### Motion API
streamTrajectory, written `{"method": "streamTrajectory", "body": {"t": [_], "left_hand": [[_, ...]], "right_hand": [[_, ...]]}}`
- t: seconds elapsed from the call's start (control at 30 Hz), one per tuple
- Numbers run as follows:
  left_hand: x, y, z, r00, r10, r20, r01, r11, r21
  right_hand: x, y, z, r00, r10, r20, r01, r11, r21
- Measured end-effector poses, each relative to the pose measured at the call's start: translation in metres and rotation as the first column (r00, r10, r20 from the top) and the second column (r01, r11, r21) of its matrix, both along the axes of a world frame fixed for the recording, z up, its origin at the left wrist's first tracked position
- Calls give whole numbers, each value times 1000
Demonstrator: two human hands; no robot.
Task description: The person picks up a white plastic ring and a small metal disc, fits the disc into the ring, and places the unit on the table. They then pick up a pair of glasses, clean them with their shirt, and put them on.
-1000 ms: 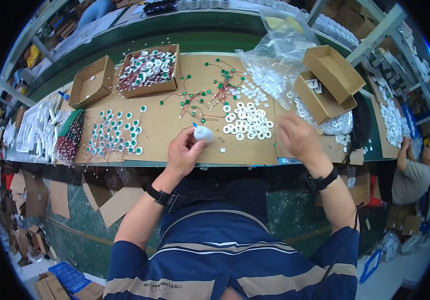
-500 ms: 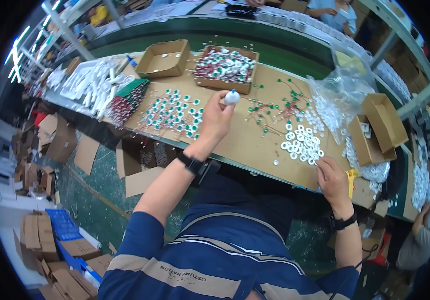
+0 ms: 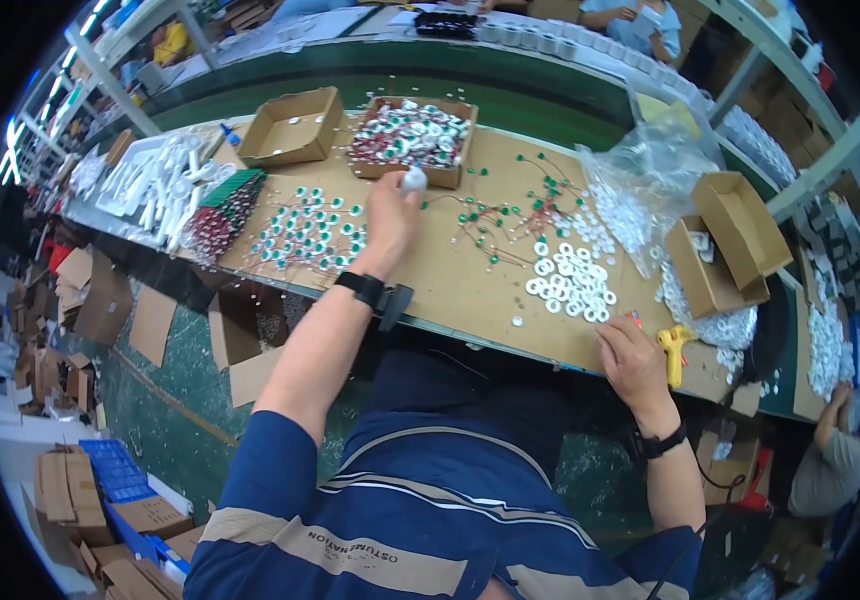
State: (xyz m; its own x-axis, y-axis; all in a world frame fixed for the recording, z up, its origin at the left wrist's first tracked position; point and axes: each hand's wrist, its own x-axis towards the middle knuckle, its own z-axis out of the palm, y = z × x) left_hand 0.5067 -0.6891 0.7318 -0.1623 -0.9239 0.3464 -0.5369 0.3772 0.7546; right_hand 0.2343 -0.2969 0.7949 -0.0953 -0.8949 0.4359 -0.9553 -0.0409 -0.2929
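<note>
In my left hand (image 3: 391,218) is a small white rounded bottle (image 3: 413,181) with a bluish tip, held upright just in front of a cardboard box (image 3: 359,170) heaped with white discs and red wires. My right hand (image 3: 636,362) is at the near edge of the table with its fingers curled; whatever lies inside them is hidden. Beside it rests a yellow glue gun (image 3: 672,352). White plastic rings (image 3: 572,282) are piled just beyond the fingertips. Rows of white discs with green centres and thin wires (image 3: 310,230) cover the table left of my left hand.
Green wired pieces (image 3: 490,215) lie loose mid-table. On the right are a clear plastic bag (image 3: 640,170) and open cardboard boxes (image 3: 715,275). White tubes (image 3: 165,185) and a stack of green boards (image 3: 225,205) fill the left end. Another person (image 3: 835,470) is at right.
The view has shifted, so the table appears farther left. My left hand has moved the bottle slightly closer to the heaped box. My right hand has drawn back a little from the rings.
</note>
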Motion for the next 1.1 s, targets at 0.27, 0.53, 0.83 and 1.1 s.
{"method": "streamTrajectory", "body": {"t": [0.27,0.53,0.83,1.1], "left_hand": [[-19,9,0,999,-23,-45,27,996,86],[-11,5,-23,985,-43,-167,53,997,59],[22,83,3,958,-191,-215,193,981,-11],[116,111,7,980,-131,147,182,889,-421]], "right_hand": [[4,3,-5,999,-30,-37,31,999,32],[10,-21,-7,1000,26,7,-26,1000,7],[41,-32,-15,991,112,80,-117,991,61],[52,-37,-20,985,140,104,-144,989,33]]}}
